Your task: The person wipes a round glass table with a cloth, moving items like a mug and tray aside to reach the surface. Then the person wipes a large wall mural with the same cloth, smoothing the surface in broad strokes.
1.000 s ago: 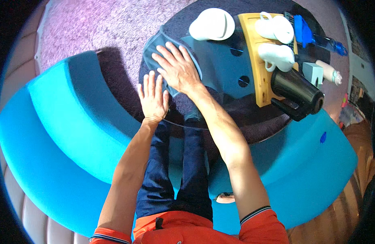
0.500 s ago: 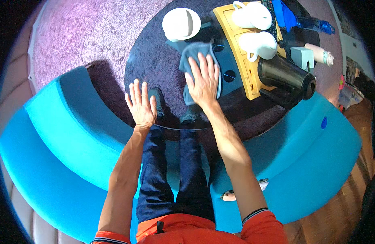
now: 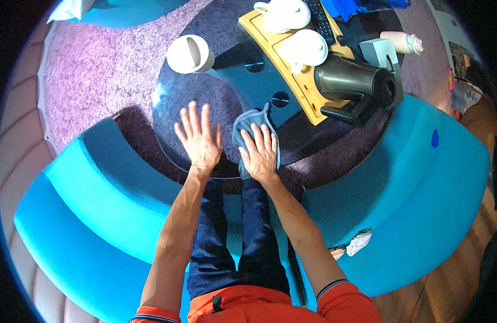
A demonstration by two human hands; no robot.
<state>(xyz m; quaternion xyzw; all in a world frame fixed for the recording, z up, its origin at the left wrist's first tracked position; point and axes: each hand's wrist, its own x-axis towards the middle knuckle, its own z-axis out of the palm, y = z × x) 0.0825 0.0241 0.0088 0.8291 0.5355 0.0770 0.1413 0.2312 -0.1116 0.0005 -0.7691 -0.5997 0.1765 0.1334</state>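
My right hand (image 3: 261, 152) lies flat on a folded grey-blue cloth (image 3: 240, 131), pressing it onto the dark glass tabletop (image 3: 205, 89) near its front edge. The fingers are stretched out on the cloth, not wrapped round it. To its left, my left hand (image 3: 201, 141) is open with its fingers spread, over the table's near edge and holding nothing. Whether its palm touches the glass I cannot tell. Ahead of the left hand stands a white round container (image 3: 190, 54) with a slot-like opening on top.
A yellow tray (image 3: 308, 105) at the right bears two white teapots (image 3: 283, 15) (image 3: 304, 47) and a black kettle (image 3: 350, 81). Near it are a black remote (image 3: 319, 20), a pale box (image 3: 379, 53) and a pink bottle (image 3: 402, 42). A curved blue sofa (image 3: 113, 177) rings the near side.
My right hand has drawn the cloth back toward me, near the table's edge. My left hand has shifted slightly right, its fingers still spread. The whole view has also shifted.
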